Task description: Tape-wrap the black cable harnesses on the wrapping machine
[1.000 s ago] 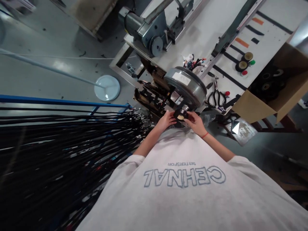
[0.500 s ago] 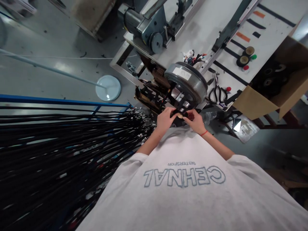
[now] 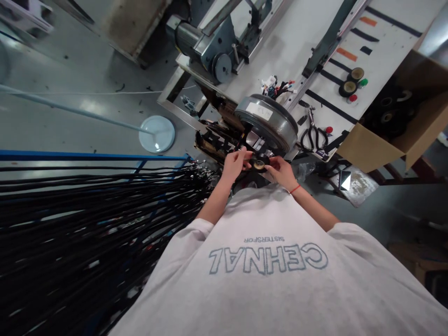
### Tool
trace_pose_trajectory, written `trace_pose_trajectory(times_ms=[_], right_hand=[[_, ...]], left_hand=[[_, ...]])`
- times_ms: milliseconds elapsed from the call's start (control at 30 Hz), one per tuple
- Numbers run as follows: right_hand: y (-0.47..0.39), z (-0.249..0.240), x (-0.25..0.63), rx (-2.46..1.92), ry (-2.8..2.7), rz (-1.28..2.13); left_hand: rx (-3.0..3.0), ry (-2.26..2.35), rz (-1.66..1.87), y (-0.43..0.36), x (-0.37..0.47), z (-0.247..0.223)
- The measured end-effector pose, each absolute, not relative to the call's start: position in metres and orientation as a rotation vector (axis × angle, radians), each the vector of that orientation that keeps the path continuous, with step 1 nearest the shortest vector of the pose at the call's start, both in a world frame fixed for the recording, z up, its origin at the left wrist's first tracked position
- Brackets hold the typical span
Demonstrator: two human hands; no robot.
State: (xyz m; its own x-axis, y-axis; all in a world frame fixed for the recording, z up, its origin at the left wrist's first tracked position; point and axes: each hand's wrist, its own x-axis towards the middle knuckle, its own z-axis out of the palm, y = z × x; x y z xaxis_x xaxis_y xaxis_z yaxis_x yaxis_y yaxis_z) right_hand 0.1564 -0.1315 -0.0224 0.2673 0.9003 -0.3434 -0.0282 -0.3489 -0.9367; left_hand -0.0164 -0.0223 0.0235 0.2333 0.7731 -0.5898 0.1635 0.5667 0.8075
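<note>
A roll of black tape (image 3: 259, 164) with a tan core hangs between my hands, in front of the round grey machine (image 3: 268, 122). My right hand (image 3: 283, 172), with a red string at the wrist, grips the roll's right side. To the left of the roll, my left hand (image 3: 235, 164) has its fingers pinched together near the black parts beneath the machine; what they hold is too small to tell. White and coloured connectors (image 3: 275, 87) lie behind the machine. Black-handled pliers (image 3: 313, 133) rest on the bench to its right.
Many black cables (image 3: 87, 200) hang on a blue rack (image 3: 94, 155) at the left. A motor (image 3: 191, 39) is mounted at the bench's back left. Two tape rolls (image 3: 353, 80) and an open cardboard box (image 3: 371, 147) are at the right. A phone (image 3: 345, 180) lies on a stool.
My left hand has moved left, away from the tape roll, and its fingers have lifted. The roll has turned so its flat face shows more. The whole view has shifted slightly.
</note>
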Motion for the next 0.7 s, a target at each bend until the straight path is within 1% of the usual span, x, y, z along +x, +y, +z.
trace_pose_trajectory(times_ms=[67,100,133,200,267,300,367,433,533,600,700], right_hand=[[-0.131,-0.021,0.159,-1.462,-0.786,1.398],[-0.131,-0.02,0.16,-1.391,-0.764,1.477],[-0.131,-0.018,0.16,-1.33,-0.748,1.546],[-0.129,-0.014,0.16,-1.254,-0.772,1.628],[-0.127,-0.009,0.16,-1.254,-0.917,1.57],[-0.127,-0.006,0.159,-1.292,-1.014,1.474],[-0.129,0.0,0.157,-1.418,-1.193,1.221],[-0.134,0.005,0.154,-1.555,-1.313,1.042],[-0.143,0.0,0.148,-1.738,-1.384,0.961],[-0.145,-0.009,0.147,-1.843,-1.359,0.906],[-0.142,-0.027,0.152,-1.934,-1.315,0.8]], left_hand=[[0.994,1.401,0.659,-0.023,-0.022,0.021],[0.963,1.414,0.646,-0.024,-0.024,0.019],[0.891,1.388,0.553,-0.024,-0.026,0.017],[0.681,1.247,0.233,-0.028,-0.025,0.013],[0.477,1.092,-0.009,-0.035,-0.019,0.009],[0.399,1.049,-0.044,-0.039,-0.014,0.007],[0.288,1.038,0.054,-0.047,-0.002,0.003],[0.24,1.088,0.266,-0.056,0.012,-0.001],[0.247,1.169,0.543,-0.066,0.029,-0.009],[0.265,1.166,0.594,-0.068,0.038,-0.014],[0.276,1.122,0.532,-0.064,0.051,-0.02]])
